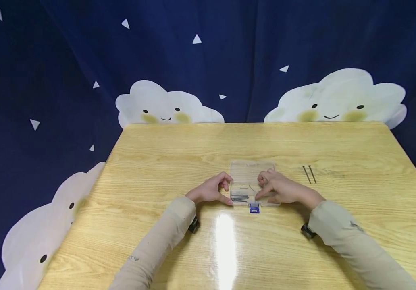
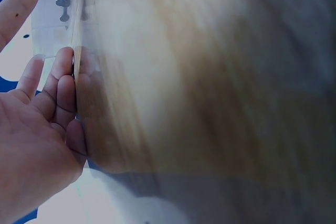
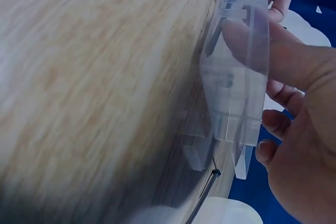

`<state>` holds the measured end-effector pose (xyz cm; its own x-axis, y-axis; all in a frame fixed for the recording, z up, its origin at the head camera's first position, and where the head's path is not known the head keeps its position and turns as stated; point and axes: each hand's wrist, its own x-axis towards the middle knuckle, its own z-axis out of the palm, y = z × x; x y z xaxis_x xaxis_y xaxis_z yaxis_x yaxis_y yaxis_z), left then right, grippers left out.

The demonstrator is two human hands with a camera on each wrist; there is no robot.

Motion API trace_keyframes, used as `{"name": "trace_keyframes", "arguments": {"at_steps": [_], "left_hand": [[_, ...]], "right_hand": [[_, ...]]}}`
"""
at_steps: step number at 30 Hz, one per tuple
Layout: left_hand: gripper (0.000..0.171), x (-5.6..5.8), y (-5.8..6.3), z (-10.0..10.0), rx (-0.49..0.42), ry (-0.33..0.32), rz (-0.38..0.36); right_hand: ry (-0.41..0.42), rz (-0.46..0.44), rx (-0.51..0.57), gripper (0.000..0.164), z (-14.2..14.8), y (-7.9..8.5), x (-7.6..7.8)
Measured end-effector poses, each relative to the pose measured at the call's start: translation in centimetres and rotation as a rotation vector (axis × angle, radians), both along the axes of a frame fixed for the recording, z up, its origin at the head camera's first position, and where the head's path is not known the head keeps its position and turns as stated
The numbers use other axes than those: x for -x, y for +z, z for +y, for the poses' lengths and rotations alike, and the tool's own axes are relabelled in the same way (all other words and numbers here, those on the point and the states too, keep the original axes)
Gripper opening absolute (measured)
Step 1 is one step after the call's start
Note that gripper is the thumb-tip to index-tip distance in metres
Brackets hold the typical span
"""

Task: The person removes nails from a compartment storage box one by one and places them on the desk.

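Centre of the table, and here's the clear plastic box [image 1: 242, 183], flat on the wood between 2 hands, its lid [image 1: 249, 171] laid back on the far side so the compartments can be reached from above. Dark long screws or nails [image 1: 239, 198] lie side by side in the near-left compartment, probably because lengthwise is how they fit best. Behind them, 2 smaller metal pieces [image 1: 244, 187], too slight to identify.

At the near edge, the blue latch [image 1: 254, 208] hangs outward, unfastened, out of the lid's way. Left hand [image 1: 213, 188] now: thumb at the near corner, forefinger up by the lid, spread apart and relaxed, other fingers bent loosely; it looks like a brace against sliding. Across to the right hand [image 1: 280, 188]: a straight digit, seemingly the thumb, dips inside over the wall, the rest bent loosely above, nothing visible between them. That angle suits a low-walled compartment.

Further right, 2 long dark fasteners [image 1: 312, 175] lie nearly parallel on the table [image 1: 164, 153], apart from the box, perhaps kept aside for easy pickup. Beyond hangs the blue curtain [image 1: 229, 60] with its clouds.
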<state>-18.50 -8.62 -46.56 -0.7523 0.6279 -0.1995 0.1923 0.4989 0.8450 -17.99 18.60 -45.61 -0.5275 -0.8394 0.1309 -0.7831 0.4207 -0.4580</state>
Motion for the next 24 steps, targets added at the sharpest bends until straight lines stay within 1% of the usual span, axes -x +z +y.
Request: {"name": "trace_keyframes", "arguments": {"at_steps": [3, 8, 15, 20, 24], "left_hand": [[0.064, -0.1, -0.06, 0.04, -0.015, -0.001, -0.007], [0.064, -0.21, 0.0, 0.03, -0.048, 0.003, -0.015], [0.063, -0.13, 0.22, 0.04, -0.009, 0.005, -0.007], [0.063, -0.12, 0.14, -0.02, 0.0, 0.006, -0.002], [0.062, -0.24, -0.05, -0.04, -0.005, 0.002, 0.0]], "right_hand": [[0.004, 0.01, -0.007, 0.032, -0.24, 0.01, -0.06], [-0.017, -0.002, -0.038, 0.034, -0.29, 0.15, -0.13], [-0.012, -0.026, -0.047, 0.039, -0.16, 0.42, -0.08], [-0.001, -0.009, -0.062, 0.04, -0.23, 0.39, -0.04], [-0.011, -0.005, -0.082, 0.04, -0.29, 0.32, -0.2]]}}
